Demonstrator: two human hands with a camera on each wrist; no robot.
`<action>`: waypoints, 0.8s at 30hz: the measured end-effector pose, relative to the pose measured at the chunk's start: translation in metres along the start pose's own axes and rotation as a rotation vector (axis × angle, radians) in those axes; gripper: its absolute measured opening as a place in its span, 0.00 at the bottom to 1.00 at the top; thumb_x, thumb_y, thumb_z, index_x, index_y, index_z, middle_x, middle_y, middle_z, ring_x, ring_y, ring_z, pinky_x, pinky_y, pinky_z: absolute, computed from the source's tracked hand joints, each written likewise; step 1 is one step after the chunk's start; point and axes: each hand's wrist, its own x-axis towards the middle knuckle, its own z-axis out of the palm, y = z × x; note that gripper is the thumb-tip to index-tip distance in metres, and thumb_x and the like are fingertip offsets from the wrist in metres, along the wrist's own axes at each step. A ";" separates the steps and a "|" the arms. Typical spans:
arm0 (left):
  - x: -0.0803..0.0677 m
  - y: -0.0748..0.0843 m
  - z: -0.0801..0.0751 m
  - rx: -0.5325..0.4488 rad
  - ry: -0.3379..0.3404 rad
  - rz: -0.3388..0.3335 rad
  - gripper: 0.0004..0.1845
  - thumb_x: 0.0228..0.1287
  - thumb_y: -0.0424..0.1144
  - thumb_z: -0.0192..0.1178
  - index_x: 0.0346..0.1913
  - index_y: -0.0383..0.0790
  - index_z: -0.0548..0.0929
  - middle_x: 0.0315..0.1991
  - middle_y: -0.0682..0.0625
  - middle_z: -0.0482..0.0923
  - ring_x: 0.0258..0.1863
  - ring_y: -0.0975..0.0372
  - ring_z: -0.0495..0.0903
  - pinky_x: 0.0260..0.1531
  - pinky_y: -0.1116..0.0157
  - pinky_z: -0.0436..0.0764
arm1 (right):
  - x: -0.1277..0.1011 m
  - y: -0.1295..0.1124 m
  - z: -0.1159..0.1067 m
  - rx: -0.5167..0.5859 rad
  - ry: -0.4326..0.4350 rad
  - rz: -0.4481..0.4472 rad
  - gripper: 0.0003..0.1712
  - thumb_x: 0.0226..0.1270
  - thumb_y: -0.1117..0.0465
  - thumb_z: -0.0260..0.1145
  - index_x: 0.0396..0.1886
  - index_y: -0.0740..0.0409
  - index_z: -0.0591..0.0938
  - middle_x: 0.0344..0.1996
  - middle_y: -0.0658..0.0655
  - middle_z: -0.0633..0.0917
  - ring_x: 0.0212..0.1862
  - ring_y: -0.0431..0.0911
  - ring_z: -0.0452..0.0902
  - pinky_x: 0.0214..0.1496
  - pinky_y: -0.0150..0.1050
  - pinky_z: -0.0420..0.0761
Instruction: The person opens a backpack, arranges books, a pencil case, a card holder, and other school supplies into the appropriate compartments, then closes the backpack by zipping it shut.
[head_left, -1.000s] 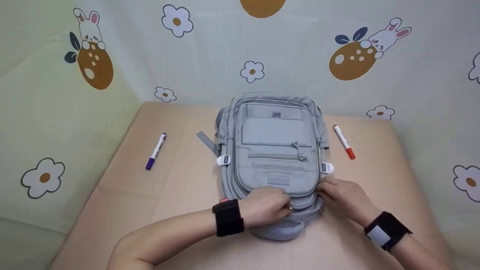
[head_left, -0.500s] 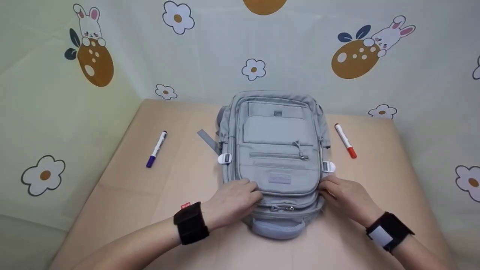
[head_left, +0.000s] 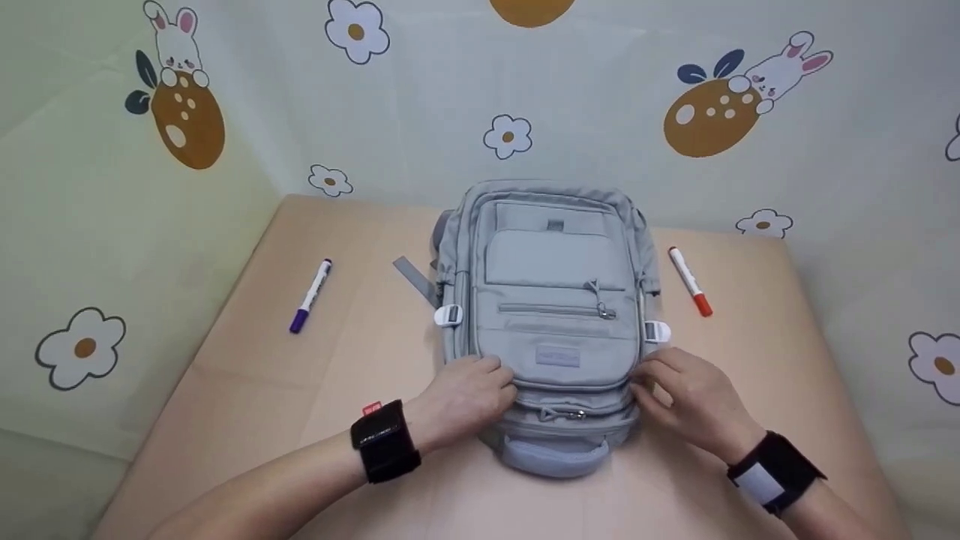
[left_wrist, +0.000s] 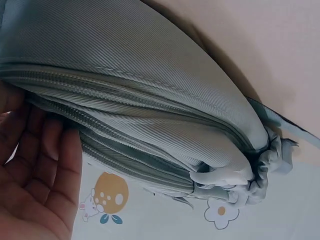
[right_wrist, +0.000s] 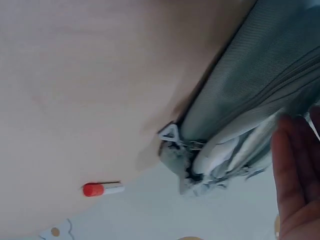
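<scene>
A grey backpack (head_left: 559,259) lies front up on the table, its padded top handle (head_left: 556,457) toward me. My left hand (head_left: 466,394) holds the rim of its front section at the near left corner; in the left wrist view, the fingers (left_wrist: 67,165) bend up against a zipper seam (left_wrist: 125,131). At the near right corner my right hand (head_left: 697,397) pinches the edge between thumb and fingers, though the fingertips are partly hidden and blurred in the right wrist view. A metal zipper pull (head_left: 574,414) lies between the hands, above the handle.
A purple-capped marker (head_left: 310,297) lies left of the backpack, a red-capped marker (head_left: 690,282) right of it. White strap buckles (head_left: 448,316) stick out at the backpack's sides. A printed cloth (head_left: 420,97) surrounds the beige table (head_left: 360,360).
My left hand has moved left from the middle of the backpack's near end to its left corner, uncovering the zipper pull. My right hand has shifted slightly at the right corner.
</scene>
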 end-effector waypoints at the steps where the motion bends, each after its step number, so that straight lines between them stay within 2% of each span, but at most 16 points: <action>1: 0.000 -0.001 -0.001 -0.017 0.006 -0.009 0.04 0.55 0.35 0.67 0.30 0.49 0.85 0.31 0.57 0.77 0.31 0.63 0.72 0.27 0.69 0.72 | 0.003 -0.006 0.000 0.013 0.013 -0.007 0.13 0.55 0.64 0.76 0.41 0.53 0.87 0.39 0.46 0.84 0.38 0.40 0.78 0.37 0.37 0.80; 5: 0.001 -0.003 -0.001 -0.077 0.038 -0.039 0.04 0.58 0.35 0.65 0.28 0.47 0.85 0.29 0.57 0.77 0.29 0.63 0.73 0.27 0.69 0.75 | 0.020 -0.033 0.007 0.083 0.007 -0.075 0.13 0.54 0.63 0.78 0.40 0.51 0.87 0.37 0.44 0.84 0.37 0.39 0.78 0.36 0.33 0.78; 10: 0.001 -0.005 0.000 -0.117 0.067 -0.047 0.06 0.62 0.35 0.65 0.27 0.45 0.85 0.27 0.56 0.76 0.28 0.63 0.73 0.26 0.68 0.75 | 0.045 -0.059 0.022 0.128 -0.091 -0.204 0.12 0.57 0.64 0.78 0.41 0.49 0.88 0.34 0.44 0.81 0.34 0.39 0.77 0.34 0.33 0.76; 13: 0.002 -0.005 0.001 -0.132 0.082 -0.040 0.07 0.64 0.36 0.63 0.27 0.45 0.84 0.27 0.55 0.75 0.27 0.62 0.73 0.24 0.68 0.74 | 0.058 -0.065 0.029 0.084 -0.177 -0.269 0.12 0.58 0.64 0.77 0.41 0.48 0.89 0.32 0.46 0.78 0.31 0.40 0.73 0.30 0.32 0.73; 16: 0.003 -0.005 0.001 -0.145 0.089 -0.039 0.09 0.66 0.36 0.62 0.27 0.44 0.84 0.27 0.55 0.75 0.26 0.62 0.73 0.24 0.68 0.75 | 0.066 -0.066 0.034 -0.009 -0.262 -0.332 0.12 0.59 0.64 0.74 0.42 0.47 0.89 0.30 0.47 0.75 0.28 0.41 0.69 0.26 0.32 0.70; 18: 0.003 -0.005 0.001 -0.155 0.093 -0.040 0.09 0.67 0.37 0.62 0.27 0.44 0.84 0.27 0.55 0.74 0.26 0.62 0.74 0.23 0.67 0.75 | 0.068 -0.067 0.037 -0.072 -0.300 -0.364 0.09 0.60 0.65 0.72 0.39 0.47 0.87 0.30 0.48 0.73 0.28 0.42 0.67 0.25 0.33 0.70; 21: 0.002 -0.005 0.002 -0.162 0.087 -0.044 0.09 0.67 0.37 0.62 0.27 0.44 0.84 0.27 0.55 0.75 0.26 0.62 0.74 0.23 0.68 0.75 | 0.068 -0.069 0.039 -0.108 -0.343 -0.366 0.05 0.63 0.66 0.69 0.35 0.50 0.83 0.31 0.48 0.72 0.30 0.42 0.68 0.27 0.34 0.72; 24: 0.002 -0.005 0.002 -0.172 0.082 -0.047 0.09 0.67 0.37 0.63 0.28 0.44 0.85 0.27 0.55 0.75 0.26 0.62 0.74 0.24 0.68 0.74 | 0.065 -0.068 0.040 -0.070 -0.340 -0.334 0.08 0.61 0.67 0.69 0.31 0.51 0.78 0.32 0.48 0.72 0.31 0.41 0.69 0.29 0.33 0.75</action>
